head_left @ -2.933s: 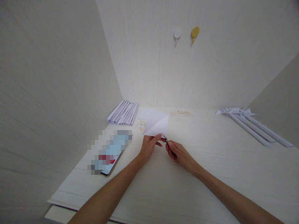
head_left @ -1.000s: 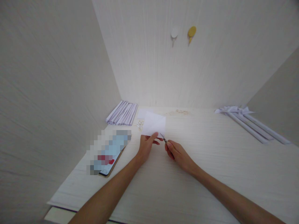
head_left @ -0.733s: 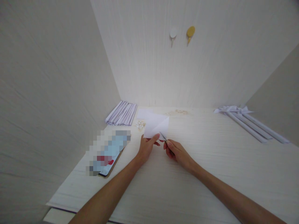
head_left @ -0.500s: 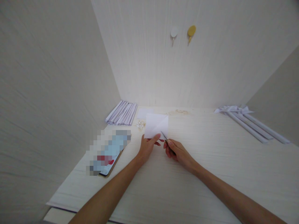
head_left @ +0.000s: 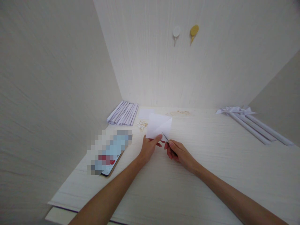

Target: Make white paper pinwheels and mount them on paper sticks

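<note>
A square sheet of white paper (head_left: 158, 124) with a diagonal crease is raised above the table. My left hand (head_left: 151, 146) pinches its lower edge, thumb on top and fingers underneath. My right hand (head_left: 175, 150) is closed round a pair of dark scissors (head_left: 165, 136); most of the handles are hidden in the palm. The blades point up and left at the paper's lower right edge, close to my left thumb. Whether they cut into the sheet, I cannot tell.
Rolled paper tubes (head_left: 123, 113) lie in a bundle at the back left, beside another white sheet (head_left: 146, 113) and small pale pieces (head_left: 142, 125). A phone (head_left: 112, 156) lies on the left. Joined paper tubes (head_left: 254, 127) rest at the right. Two hooks (head_left: 194, 30) are on the back wall.
The paper has turned slightly clockwise and shifted a little to the right in my left hand. My right hand keeps the scissors in nearly the same place. The whole view has shifted slightly.
</note>
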A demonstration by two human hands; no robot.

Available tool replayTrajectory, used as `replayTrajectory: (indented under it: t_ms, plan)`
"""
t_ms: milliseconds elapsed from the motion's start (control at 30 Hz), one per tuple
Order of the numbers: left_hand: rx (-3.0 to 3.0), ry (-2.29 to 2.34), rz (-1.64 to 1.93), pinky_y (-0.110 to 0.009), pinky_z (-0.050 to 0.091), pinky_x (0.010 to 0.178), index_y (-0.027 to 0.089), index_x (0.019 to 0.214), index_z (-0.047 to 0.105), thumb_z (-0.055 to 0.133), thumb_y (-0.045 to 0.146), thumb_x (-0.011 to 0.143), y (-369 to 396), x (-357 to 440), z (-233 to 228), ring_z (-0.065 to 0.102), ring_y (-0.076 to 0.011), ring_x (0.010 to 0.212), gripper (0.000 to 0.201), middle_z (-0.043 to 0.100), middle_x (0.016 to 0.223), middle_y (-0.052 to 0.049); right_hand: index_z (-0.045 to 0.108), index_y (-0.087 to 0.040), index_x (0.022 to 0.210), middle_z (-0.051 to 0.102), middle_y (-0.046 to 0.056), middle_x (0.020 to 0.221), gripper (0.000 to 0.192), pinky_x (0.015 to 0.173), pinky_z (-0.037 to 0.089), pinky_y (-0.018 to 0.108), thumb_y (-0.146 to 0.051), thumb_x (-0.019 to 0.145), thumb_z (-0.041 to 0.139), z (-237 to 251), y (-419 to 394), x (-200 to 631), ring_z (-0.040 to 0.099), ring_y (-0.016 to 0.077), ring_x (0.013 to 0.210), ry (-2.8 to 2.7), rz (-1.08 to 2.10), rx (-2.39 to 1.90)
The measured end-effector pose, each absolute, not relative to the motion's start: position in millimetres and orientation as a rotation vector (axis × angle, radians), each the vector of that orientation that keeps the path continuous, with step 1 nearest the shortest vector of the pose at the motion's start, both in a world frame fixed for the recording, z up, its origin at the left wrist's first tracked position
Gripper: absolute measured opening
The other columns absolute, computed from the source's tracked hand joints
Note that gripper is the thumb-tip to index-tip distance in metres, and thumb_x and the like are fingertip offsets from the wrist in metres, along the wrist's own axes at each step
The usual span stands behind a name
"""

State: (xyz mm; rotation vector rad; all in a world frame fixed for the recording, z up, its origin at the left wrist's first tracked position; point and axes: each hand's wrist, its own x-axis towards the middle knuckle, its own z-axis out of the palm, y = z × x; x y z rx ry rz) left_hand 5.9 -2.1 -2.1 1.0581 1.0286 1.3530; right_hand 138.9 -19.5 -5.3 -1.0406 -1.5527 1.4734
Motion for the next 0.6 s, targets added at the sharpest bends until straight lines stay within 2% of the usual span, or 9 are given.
replayTrajectory:
  t_ms: [600]
  plan:
    - [1.005,1.035,1.337,-0.022,0.042,0.043,0.013,0.068,0.061,0.065,0.028,0.057,-4.0,8.0,-0.6,0.056,-0.0131,0.052,0.019,0.061,0.058,-0.002,0.047,-0.016,0.069,0.043,-0.006,0.043,0.036,0.033,0.017,0.019,-0.049,0.078,0.036,-6.3,-19.9,138.8,0.028,0.0048,0.034,-1.486,1.501,-1.031]
